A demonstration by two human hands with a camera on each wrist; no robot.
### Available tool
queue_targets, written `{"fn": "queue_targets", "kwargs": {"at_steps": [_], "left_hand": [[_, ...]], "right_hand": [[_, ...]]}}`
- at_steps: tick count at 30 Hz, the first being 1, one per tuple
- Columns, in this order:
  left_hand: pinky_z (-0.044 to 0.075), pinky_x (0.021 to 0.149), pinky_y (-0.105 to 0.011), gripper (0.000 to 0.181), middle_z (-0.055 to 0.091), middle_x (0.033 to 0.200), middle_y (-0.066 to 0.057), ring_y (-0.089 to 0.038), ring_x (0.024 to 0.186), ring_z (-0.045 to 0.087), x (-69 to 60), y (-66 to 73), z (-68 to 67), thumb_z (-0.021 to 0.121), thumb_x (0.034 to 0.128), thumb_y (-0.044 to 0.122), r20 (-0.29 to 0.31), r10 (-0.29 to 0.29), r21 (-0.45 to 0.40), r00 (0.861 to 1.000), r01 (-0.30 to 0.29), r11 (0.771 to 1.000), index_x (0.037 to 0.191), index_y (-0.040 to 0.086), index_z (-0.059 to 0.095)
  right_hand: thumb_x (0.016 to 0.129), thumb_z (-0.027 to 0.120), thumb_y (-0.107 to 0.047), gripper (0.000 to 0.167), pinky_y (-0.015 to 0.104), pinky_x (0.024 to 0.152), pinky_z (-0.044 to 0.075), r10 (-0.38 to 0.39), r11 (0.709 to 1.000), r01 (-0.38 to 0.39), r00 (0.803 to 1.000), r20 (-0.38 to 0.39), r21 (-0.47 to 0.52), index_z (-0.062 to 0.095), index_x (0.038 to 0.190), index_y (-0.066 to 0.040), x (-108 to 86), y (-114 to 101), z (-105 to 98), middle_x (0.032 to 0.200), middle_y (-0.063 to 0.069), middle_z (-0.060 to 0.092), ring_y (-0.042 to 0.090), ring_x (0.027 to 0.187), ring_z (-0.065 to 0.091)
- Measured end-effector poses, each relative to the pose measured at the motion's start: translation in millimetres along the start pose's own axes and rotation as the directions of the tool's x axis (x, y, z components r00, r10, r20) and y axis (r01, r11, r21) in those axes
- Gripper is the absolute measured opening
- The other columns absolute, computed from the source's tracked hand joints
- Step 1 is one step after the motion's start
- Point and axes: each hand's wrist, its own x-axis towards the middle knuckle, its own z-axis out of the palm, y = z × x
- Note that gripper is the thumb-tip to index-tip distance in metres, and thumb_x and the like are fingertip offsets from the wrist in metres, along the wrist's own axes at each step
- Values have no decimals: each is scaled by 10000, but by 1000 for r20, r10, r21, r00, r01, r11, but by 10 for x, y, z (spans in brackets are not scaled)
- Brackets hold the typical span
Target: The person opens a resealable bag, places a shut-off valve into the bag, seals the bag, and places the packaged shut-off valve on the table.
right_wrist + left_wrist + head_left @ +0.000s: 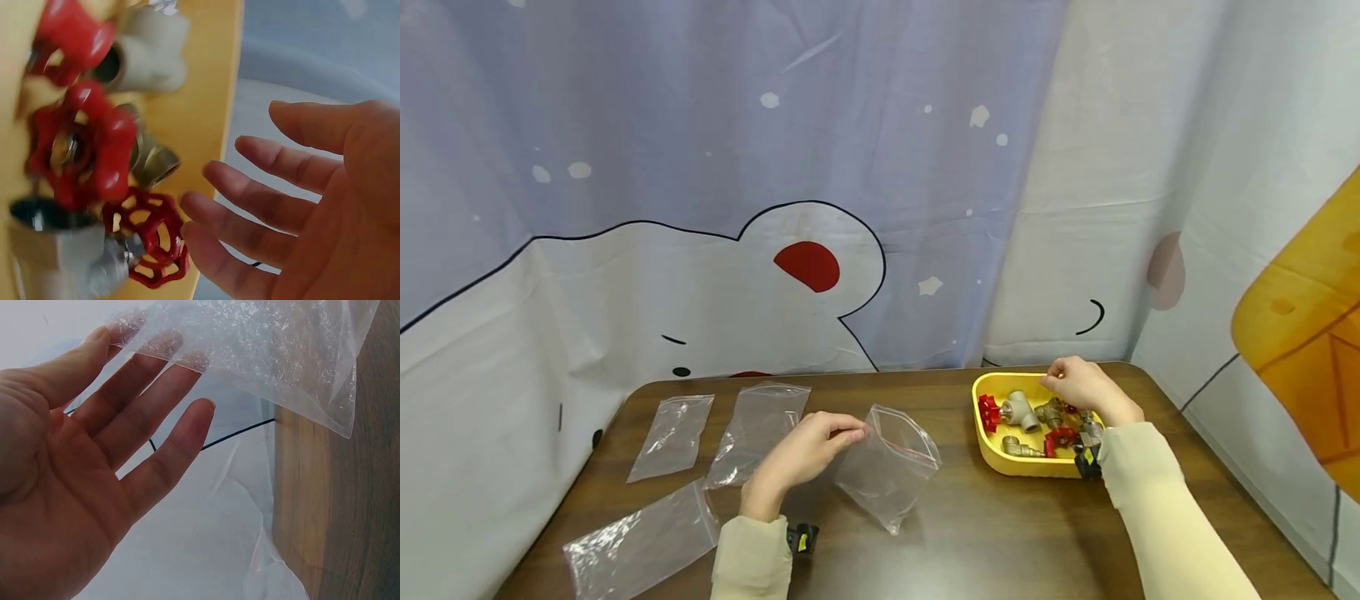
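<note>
Between thumb and fingers, my left hand (807, 452) pinches the upper edge of a clear zip bag (883, 482), whose mouth gapes. In the left wrist view the bag's film (281, 356) spreads from the thumb and fingertips; the little finger stands free. My right hand (1090, 390) is above the far right side of a yellow tray (1037, 467). Its fingers are relaxed, with nothing held in the right wrist view. Inside the tray lie valves with red handwheels, including a pale grey valve (1019, 411), and a brass fitting (1017, 447).
More clear zip bags lie flat on the left of the wooden table (955, 542): a small bag (673, 437), a bag (752, 433) behind my left hand and a front bag (643, 537). A printed curtain (925, 167) hangs behind the table.
</note>
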Motion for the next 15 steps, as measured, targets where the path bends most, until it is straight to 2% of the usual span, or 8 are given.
{"fn": "queue_targets", "kwargs": {"at_steps": [6, 11, 15], "left_hand": [[508, 809, -328, 185, 710, 1015, 5, -108, 916, 627, 6, -17, 12, 597, 983, 180, -1, 1, -5, 1000, -1, 1000, 1064, 87, 735], [510, 810, -336, 191, 710, 1016, 3, -116, 921, 632, 3, -24, 14, 592, 986, 186, 1, 5, 1, 1000, -5, 1000, 1066, 88, 735], [509, 818, -341, 191, 711, 1019, 4, -121, 929, 636, 5, -10, 16, 596, 984, 188, 1, 2, 2, 1000, -2, 1000, 1069, 89, 735]], "right_hand": [[986, 548, -197, 236, 369, 603, 445, -35, 995, 47, 989, 145, -84, 635, 1057, 10, 207, 31, -17, 896, 126, 604, 217, 679, 512], [995, 549, -190, 231, 373, 562, 489, 16, 999, -6, 972, 234, -46, 625, 1058, 19, 326, 46, -29, 725, 81, 532, 180, 586, 481], [995, 554, -178, 209, 397, 601, 527, 48, 999, -53, 962, 269, 10, 610, 1020, 21, 356, 54, -24, 726, 49, 486, 170, 592, 478]]}}
